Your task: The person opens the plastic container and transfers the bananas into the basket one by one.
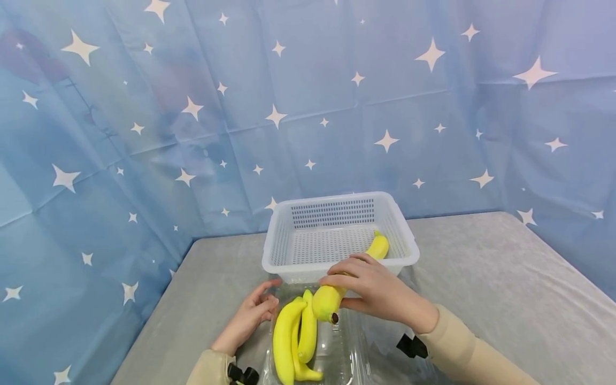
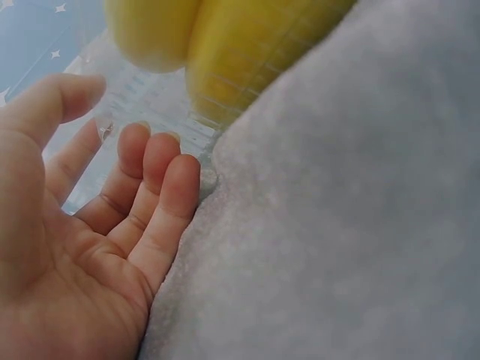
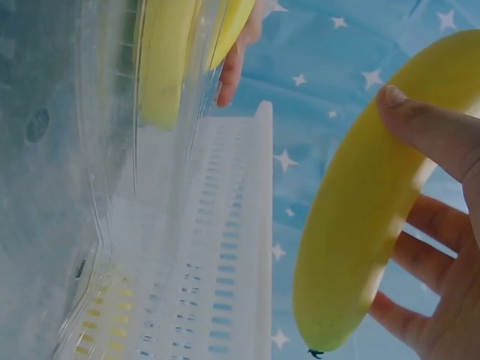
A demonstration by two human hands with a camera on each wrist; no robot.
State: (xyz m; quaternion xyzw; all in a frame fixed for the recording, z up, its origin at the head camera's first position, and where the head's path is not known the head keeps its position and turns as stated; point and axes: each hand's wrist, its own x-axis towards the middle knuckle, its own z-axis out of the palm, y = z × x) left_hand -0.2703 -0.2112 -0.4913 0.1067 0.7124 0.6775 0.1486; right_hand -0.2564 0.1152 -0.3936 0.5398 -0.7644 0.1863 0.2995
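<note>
the left grip (image 2: 97, 217) is being shown palm bared, fingers loosely bent, the fingertips being held near a clear container (image 2: 206, 126). behind its wall, blurred yellow bananas (image 2: 154, 34) are being seen. the right side is being filled by the grey bench (image 2: 337, 225), the upper left by star-printed blue cloth (image 2: 26, 37).

Clear container (image 1: 338, 350): near end cut off below in the head view. Held banana (image 1: 326, 302): partly hidden by the right hand (image 1: 377, 289).

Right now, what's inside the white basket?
One banana shows inside the white basket, at its near right corner. The right hand and the basket's front rim cover the banana's near end; anything else tucked behind them is hidden.
</note>
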